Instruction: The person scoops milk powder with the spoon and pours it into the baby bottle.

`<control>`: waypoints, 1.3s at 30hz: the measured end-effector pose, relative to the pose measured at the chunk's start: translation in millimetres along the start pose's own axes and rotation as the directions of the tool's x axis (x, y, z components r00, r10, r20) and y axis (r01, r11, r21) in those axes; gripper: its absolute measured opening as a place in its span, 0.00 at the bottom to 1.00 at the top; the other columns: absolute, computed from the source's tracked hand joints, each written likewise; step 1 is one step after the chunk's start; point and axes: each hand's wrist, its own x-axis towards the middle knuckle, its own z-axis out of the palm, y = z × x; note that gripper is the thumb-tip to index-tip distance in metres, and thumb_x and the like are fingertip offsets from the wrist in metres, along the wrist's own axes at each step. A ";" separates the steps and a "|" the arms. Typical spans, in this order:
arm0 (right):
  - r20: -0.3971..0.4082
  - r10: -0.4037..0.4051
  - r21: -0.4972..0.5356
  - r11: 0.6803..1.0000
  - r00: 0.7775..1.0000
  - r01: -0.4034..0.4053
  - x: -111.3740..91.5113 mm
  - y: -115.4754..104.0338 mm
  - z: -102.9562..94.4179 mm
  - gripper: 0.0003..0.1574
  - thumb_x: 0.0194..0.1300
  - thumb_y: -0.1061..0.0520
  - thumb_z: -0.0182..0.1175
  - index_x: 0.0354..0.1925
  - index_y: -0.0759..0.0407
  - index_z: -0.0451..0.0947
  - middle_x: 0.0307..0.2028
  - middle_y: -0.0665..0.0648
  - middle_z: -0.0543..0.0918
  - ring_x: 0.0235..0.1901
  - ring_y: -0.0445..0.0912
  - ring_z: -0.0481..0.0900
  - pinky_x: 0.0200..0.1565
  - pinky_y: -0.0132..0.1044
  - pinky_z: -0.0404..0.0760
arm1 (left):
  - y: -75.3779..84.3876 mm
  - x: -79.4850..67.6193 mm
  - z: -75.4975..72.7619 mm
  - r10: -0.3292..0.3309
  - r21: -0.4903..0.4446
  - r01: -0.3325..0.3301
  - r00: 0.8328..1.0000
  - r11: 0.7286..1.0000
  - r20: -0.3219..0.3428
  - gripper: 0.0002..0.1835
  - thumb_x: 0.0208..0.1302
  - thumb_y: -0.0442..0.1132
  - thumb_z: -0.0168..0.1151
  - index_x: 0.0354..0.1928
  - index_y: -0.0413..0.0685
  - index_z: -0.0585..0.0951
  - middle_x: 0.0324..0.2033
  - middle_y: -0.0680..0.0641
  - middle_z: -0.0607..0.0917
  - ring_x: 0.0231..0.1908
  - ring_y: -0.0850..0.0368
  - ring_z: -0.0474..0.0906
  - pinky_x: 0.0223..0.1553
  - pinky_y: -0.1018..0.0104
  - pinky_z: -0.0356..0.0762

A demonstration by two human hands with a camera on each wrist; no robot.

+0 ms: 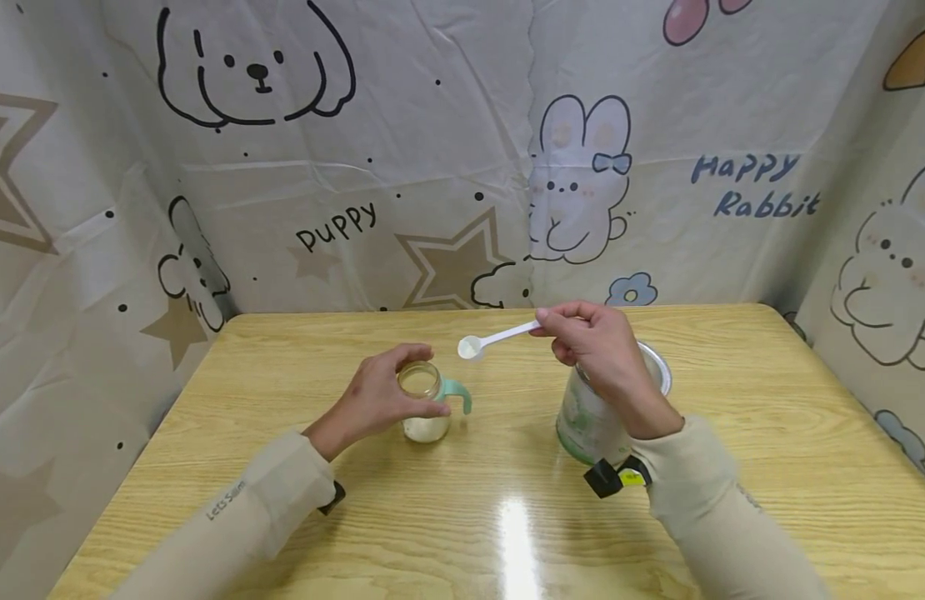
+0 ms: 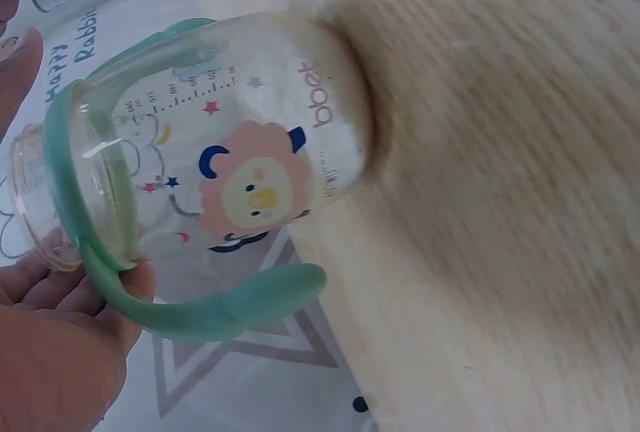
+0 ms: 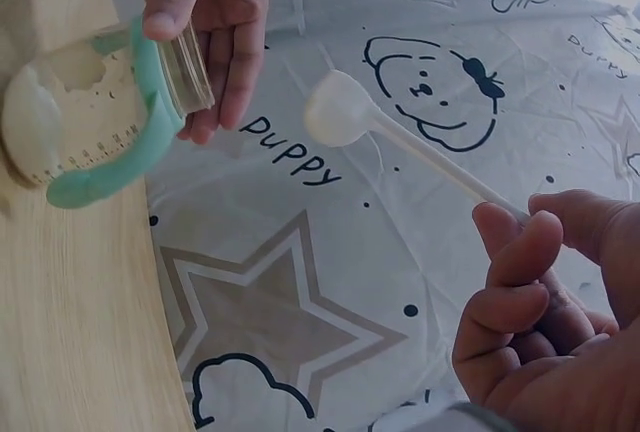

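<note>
A clear baby bottle (image 1: 427,429) with a mint-green handle ring stands uncapped on the table, with whitish contents at its bottom. My left hand (image 1: 377,392) holds it around the neck, thumb on the near side and fingers on the far side. A lion-like print and measuring marks show on the bottle (image 2: 260,102) in the left wrist view. Between thumb and fingers, my right hand (image 1: 601,346) pinches the handle of a white measuring scoop (image 1: 470,347). The scoop's bowl, with what looks like pale powder in it, hovers right of the bottle's mouth, apart from it.
Below my right hand stands an open tin (image 1: 582,421) with a silver rim and green base; the hand and forearm partly cover it. The wooden table (image 1: 770,467) ends at a printed cloth backdrop (image 1: 447,167), which also runs along both sides.
</note>
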 end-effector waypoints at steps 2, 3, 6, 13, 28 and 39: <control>0.004 0.003 -0.002 1.000 1.000 -0.003 0.1 0.4 2.8 0.12 0.70 0.57 0.64 0.42 0.68 0.79 0.28 0.47 0.87 0.20 0.37 0.70 0.24 0.25 0.71 | -1.3 -0.8 0.4 0.001 0.009 0.000 1.000 1.000 -0.006 0.44 0.42 0.48 0.84 0.63 0.42 0.76 0.59 0.45 0.81 0.59 0.47 0.76 0.59 0.48 0.76; 0.006 0.002 -0.004 1.000 1.000 -0.002 0.2 0.7 4.1 0.12 0.70 0.57 0.64 0.42 0.68 0.79 0.28 0.47 0.87 0.20 0.37 0.70 0.25 0.25 0.71 | -1.9 -1.0 0.7 0.002 0.015 -0.001 1.000 1.000 -0.011 0.44 0.42 0.48 0.85 0.63 0.42 0.76 0.58 0.45 0.81 0.58 0.47 0.77 0.58 0.49 0.77; 0.010 -0.006 -0.009 1.000 1.000 0.006 0.7 1.4 8.1 0.12 0.70 0.57 0.64 0.43 0.67 0.79 0.28 0.47 0.87 0.20 0.37 0.71 0.25 0.26 0.71 | -4.1 -1.5 1.8 0.006 0.035 -0.005 1.000 0.999 -0.027 0.43 0.41 0.47 0.85 0.62 0.43 0.77 0.57 0.46 0.82 0.54 0.49 0.78 0.54 0.50 0.79; 0.021 -0.001 -0.017 1.000 1.000 0.002 2.3 0.6 19.2 0.14 0.70 0.58 0.63 0.46 0.69 0.79 0.29 0.47 0.88 0.21 0.37 0.72 0.25 0.25 0.72 | -8.4 -1.7 3.8 0.007 0.040 -0.005 0.999 0.999 -0.049 0.42 0.41 0.46 0.85 0.61 0.43 0.78 0.55 0.45 0.83 0.49 0.50 0.80 0.49 0.52 0.80; 0.038 -0.044 -0.094 0.994 0.998 0.048 1.0 4.4 43.7 0.13 0.70 0.58 0.64 0.44 0.68 0.81 0.33 0.58 0.89 0.20 0.39 0.73 0.23 0.28 0.74 | -11.2 -0.8 5.9 0.009 0.027 -0.008 0.998 1.000 -0.058 0.41 0.41 0.46 0.85 0.60 0.43 0.79 0.51 0.47 0.85 0.46 0.51 0.80 0.46 0.52 0.81; 0.091 -0.046 -0.134 0.989 0.995 0.058 -0.8 14.7 55.0 0.11 0.67 0.59 0.66 0.42 0.67 0.83 0.28 0.51 0.86 0.23 0.40 0.73 0.24 0.28 0.73 | -11.2 0.1 6.5 -0.015 0.012 0.016 0.998 1.000 -0.063 0.40 0.41 0.44 0.86 0.58 0.42 0.79 0.46 0.48 0.85 0.45 0.52 0.80 0.47 0.54 0.81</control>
